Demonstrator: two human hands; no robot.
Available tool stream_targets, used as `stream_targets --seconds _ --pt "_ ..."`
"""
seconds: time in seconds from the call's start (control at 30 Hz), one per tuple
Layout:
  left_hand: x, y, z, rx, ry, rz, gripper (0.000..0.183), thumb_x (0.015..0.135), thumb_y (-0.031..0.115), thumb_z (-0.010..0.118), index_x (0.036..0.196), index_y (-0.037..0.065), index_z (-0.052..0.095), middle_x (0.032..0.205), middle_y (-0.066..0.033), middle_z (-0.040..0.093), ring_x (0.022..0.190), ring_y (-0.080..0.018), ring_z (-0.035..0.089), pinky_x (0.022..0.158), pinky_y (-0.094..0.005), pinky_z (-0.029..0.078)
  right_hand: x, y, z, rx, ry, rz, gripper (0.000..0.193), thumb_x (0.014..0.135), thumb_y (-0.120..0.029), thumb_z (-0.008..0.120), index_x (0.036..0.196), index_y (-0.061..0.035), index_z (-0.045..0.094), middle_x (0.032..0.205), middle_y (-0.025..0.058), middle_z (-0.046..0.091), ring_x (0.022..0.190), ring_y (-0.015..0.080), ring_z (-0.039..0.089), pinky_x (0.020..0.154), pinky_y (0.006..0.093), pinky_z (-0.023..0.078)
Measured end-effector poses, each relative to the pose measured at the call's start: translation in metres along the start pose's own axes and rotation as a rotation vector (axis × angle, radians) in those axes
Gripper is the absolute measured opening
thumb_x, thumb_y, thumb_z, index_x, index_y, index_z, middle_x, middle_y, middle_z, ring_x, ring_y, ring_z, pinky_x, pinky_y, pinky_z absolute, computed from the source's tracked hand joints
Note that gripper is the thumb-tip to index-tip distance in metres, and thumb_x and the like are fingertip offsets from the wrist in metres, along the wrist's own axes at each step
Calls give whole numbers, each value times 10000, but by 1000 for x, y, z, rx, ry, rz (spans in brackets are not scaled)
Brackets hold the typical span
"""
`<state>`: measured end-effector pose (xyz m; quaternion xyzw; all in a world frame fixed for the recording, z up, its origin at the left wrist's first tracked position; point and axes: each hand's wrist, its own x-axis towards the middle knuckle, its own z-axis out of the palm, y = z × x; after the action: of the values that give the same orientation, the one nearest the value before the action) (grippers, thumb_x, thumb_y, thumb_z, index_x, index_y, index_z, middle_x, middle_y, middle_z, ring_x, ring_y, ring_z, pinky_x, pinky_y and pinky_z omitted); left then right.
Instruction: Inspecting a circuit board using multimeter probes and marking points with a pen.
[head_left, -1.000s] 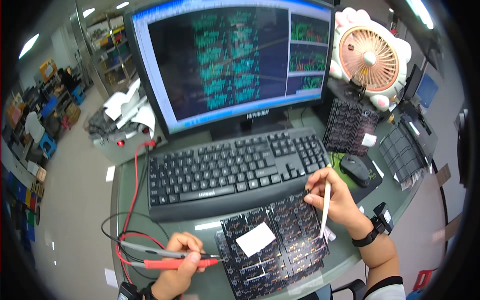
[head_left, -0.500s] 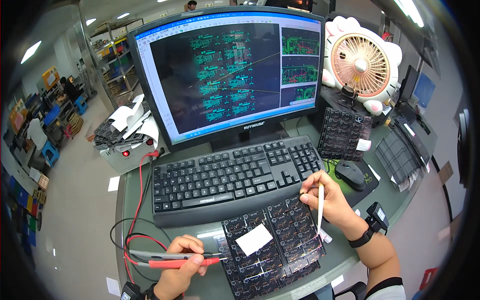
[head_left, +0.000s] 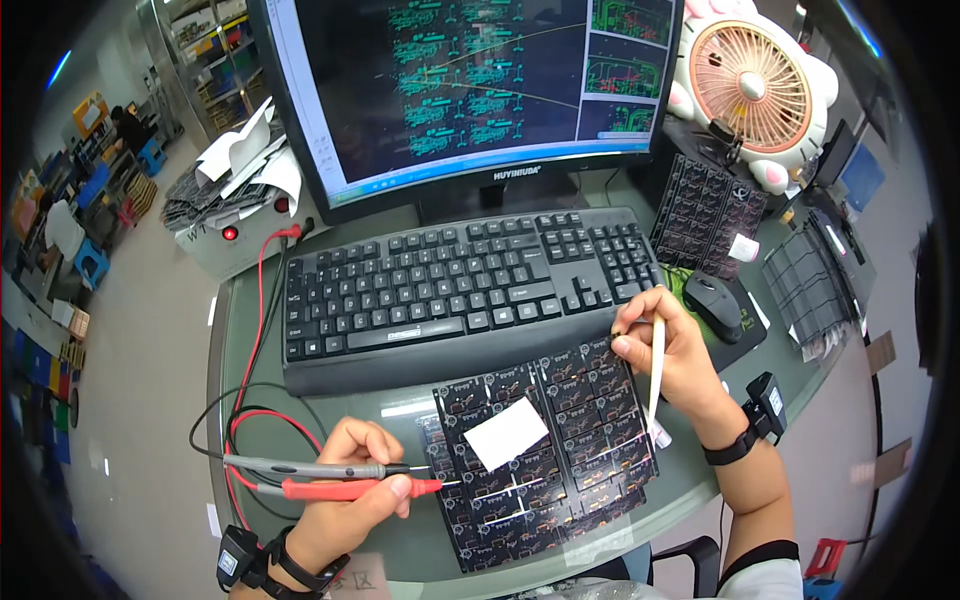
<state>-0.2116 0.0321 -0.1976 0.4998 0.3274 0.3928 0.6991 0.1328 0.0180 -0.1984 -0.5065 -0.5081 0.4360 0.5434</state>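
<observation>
A black panel of circuit boards lies on the glass desk in front of the keyboard, with a white paper label on its middle. My left hand grips a grey probe and a red probe together, their tips touching the panel's left edge. My right hand rests on the panel's upper right corner and holds a white stick-like tool pointing down. Both wrists wear black bands.
A black keyboard sits behind the panel, under a monitor showing a board layout. A black mouse lies at the right. More board panels, a pink fan, a grey instrument box and red and black leads surround them.
The view has moved closer and lower toward the desk. My right hand shifted slightly on the panel's corner, the white tool now more upright. The left hand keeps the probes at the panel's left edge.
</observation>
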Motion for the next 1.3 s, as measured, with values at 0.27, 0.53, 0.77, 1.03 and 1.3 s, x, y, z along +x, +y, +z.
stream_targets --seconds 0.27,0.53,0.77,1.03,1.3 --pt "-2 -1 3 3 -14 -59 285 807 -8 626 947 73 392 829 -73 475 592 -117 554 530 -267 513 -4 2 0 -32 4 12 261 854 -34 706 1017 -51 503 952 23 576 693 15 552 588 149 439" --pt "-3 -3 -2 5 -105 -76 294 842 -13 626 1015 58 399 961 -64 467 696 -59 548 601 -218 486 -3 4 1 -74 2 8 246 854 -28 704 1008 -46 513 944 26 577 694 18 554 591 151 445" --pt "-2 -3 -1 12 -118 -102 294 845 -14 623 1016 62 397 969 -58 465 701 -61 529 598 -228 465 -1 7 1 -89 -6 12 239 853 -9 697 1002 -41 513 943 31 579 698 21 557 596 153 449" --pt "-3 -3 1 -1 -136 -109 289 849 -8 625 1008 71 396 944 -41 462 725 -51 463 633 -231 418 -4 6 1 -89 10 -6 232 851 4 693 994 -40 516 945 35 580 707 28 560 615 157 454" --pt "-2 -3 2 29 -113 -103 270 840 5 629 972 76 405 922 -43 461 777 -66 416 685 -246 399 -3 6 0 -106 -10 -24 234 850 11 692 1001 -41 520 976 38 577 753 29 557 660 153 454"
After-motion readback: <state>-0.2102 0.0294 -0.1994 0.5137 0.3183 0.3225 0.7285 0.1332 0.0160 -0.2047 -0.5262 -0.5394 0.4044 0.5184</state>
